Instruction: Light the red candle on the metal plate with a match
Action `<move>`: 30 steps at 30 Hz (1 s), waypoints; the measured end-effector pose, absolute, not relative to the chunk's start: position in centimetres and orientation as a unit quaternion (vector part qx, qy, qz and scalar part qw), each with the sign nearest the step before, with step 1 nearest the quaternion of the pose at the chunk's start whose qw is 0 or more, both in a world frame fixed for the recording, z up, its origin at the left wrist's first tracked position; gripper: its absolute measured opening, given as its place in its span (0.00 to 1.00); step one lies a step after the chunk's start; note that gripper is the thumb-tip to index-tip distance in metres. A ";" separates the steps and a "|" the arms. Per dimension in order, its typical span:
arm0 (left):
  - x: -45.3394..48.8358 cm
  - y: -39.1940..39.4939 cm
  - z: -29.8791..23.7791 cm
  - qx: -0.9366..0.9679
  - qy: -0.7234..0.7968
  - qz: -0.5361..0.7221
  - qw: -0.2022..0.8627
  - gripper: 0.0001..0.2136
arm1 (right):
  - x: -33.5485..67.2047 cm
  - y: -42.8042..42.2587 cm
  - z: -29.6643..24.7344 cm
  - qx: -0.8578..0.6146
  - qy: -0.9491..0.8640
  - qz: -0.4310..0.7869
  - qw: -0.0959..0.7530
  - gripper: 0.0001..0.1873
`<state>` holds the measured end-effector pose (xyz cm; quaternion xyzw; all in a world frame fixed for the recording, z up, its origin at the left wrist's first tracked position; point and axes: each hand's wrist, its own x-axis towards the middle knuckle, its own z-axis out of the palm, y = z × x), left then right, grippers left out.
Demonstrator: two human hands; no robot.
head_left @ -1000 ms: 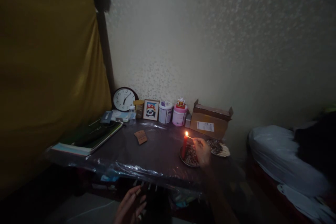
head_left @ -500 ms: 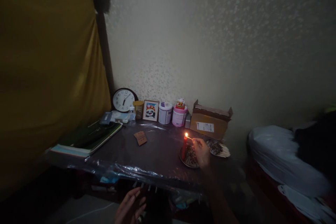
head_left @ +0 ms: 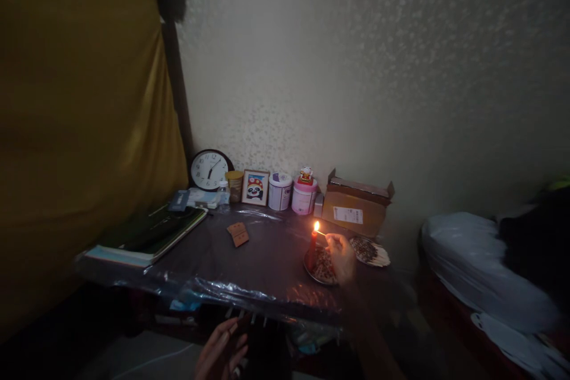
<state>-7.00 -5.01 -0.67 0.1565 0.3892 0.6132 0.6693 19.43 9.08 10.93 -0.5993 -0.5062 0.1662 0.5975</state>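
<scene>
My right hand pinches a thin lit stick, likely a match, whose tip meets a small flame at the top of a red candle. The candle stands on a round plate strewn with small brown bits. Behind my hand lies a second plate holding a fan of pale sticks. My left hand hangs low below the table's front edge, with its fingers curled around a small dark object, which is partly hidden and unclear in the dim light.
A plastic-covered dark table holds two small brown cards and books. Along the wall stand a clock, a framed panda picture, tins and a cardboard box. A bed lies right.
The flame at the candle top looks slightly larger and brighter. Both hands stay almost still, and the view has shifted only slightly.
</scene>
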 end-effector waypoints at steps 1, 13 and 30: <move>-7.0 -5.0 -0.6 0.156 0.387 0.614 0.669 0.15 | 19.4 9.1 10.9 -0.599 -0.507 0.165 0.597 0.16; -6.9 -5.1 -0.3 0.145 0.391 0.625 0.660 0.14 | 19.1 8.8 11.3 -0.585 -0.498 0.189 0.612 0.15; -7.5 -4.7 -1.8 0.151 0.376 0.618 0.673 0.14 | 16.4 3.2 13.6 -0.455 -0.593 0.358 0.559 0.15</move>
